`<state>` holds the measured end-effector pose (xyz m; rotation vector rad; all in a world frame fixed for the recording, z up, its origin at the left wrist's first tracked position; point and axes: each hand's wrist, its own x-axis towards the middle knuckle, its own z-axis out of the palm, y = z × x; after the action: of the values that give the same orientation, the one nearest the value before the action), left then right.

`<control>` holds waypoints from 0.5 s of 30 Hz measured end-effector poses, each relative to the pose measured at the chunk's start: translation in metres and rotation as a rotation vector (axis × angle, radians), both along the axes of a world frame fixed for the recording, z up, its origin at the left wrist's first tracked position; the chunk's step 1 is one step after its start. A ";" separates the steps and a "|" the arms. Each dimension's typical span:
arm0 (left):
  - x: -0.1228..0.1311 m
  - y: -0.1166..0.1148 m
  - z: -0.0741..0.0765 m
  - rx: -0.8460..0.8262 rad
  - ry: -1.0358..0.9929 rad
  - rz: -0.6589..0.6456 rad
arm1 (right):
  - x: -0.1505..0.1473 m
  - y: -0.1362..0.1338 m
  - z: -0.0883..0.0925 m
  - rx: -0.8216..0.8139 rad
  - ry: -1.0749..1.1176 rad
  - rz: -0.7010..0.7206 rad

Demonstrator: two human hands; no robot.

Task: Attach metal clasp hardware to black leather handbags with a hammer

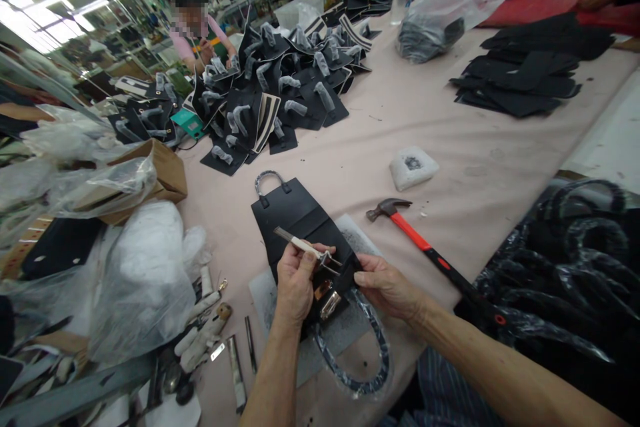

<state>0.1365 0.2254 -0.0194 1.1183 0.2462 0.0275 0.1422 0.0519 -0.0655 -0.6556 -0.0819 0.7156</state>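
A black handbag panel [293,213] lies in front of me, with a plastic-wrapped handle [270,175] at its far end. Another wrapped handle [380,347] loops toward me at the near end. My left hand [296,280] is closed around a slim metal tool with a white-wrapped grip [303,243]. Two thin prongs at the tool's right end point at the panel's folded edge. Fingers and thumb of my right hand [385,283] pinch that edge. Just below the prongs sits a shiny metal clasp [330,305], partly under plastic film.
A claw hammer [425,247] lies to the right, near a white block [413,167]. Hand tools [235,373] and plastic bags [145,280] crowd the left. Piled bag pieces [280,87] and stacked black panels [525,73] stand farther back. A person [195,33] sits across the table.
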 end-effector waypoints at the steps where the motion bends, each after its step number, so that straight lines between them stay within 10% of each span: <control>1: 0.000 0.001 -0.001 0.003 -0.009 -0.007 | 0.000 0.000 0.000 0.003 0.003 0.001; 15: -0.005 0.001 0.006 0.293 -0.102 -0.028 | 0.001 0.002 0.000 0.005 0.006 -0.009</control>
<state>0.1312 0.2265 -0.0129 1.4072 0.1375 0.0974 0.1428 0.0539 -0.0651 -0.6487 -0.0756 0.7086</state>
